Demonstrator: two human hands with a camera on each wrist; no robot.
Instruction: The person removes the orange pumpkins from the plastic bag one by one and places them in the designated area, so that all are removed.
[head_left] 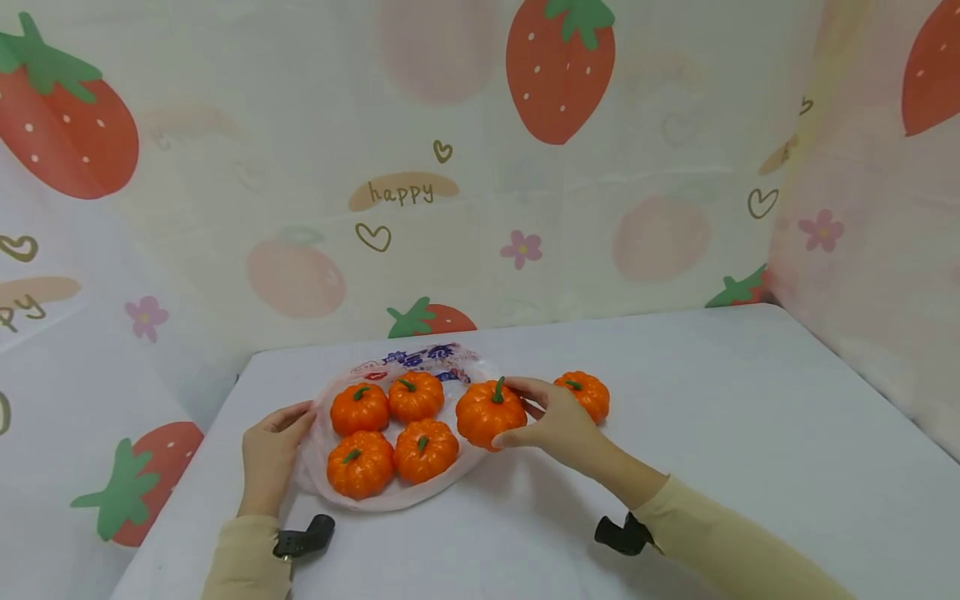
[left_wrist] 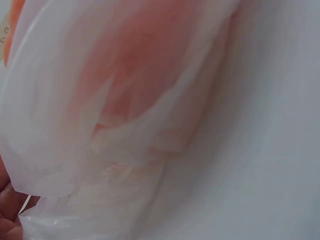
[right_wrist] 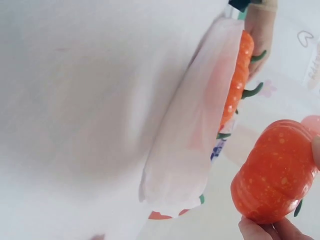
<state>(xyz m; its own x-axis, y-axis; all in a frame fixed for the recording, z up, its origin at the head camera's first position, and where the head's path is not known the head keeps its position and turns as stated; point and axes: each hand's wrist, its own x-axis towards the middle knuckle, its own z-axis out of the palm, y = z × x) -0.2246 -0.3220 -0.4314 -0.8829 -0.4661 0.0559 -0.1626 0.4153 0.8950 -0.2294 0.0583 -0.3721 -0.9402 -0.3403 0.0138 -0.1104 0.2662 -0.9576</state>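
Note:
A thin whitish plastic bag (head_left: pixel 390 503) with blue and red print lies spread open on the table, holding several small orange pumpkins (head_left: pixel 360 464) with green stems. My left hand (head_left: pixel 272 454) pinches the bag's left edge; in the left wrist view the translucent plastic (left_wrist: pixel 125 185) fills much of the picture. My right hand (head_left: pixel 566 429) grips another orange pumpkin (head_left: pixel 483 417) between thumb and fingers, at the bag's right rim. The right wrist view shows this pumpkin (right_wrist: pixel 275 170) held up, apart from the bag's side (right_wrist: pixel 185 145).
One more orange pumpkin (head_left: pixel 591 398) sits on the white table (head_left: pixel 750 450), just behind my right hand. A cloth backdrop (head_left: pixel 562 192) printed with strawberries stands behind the table and along its sides. Each wrist wears a black camera mount (head_left: pixel 303 540).

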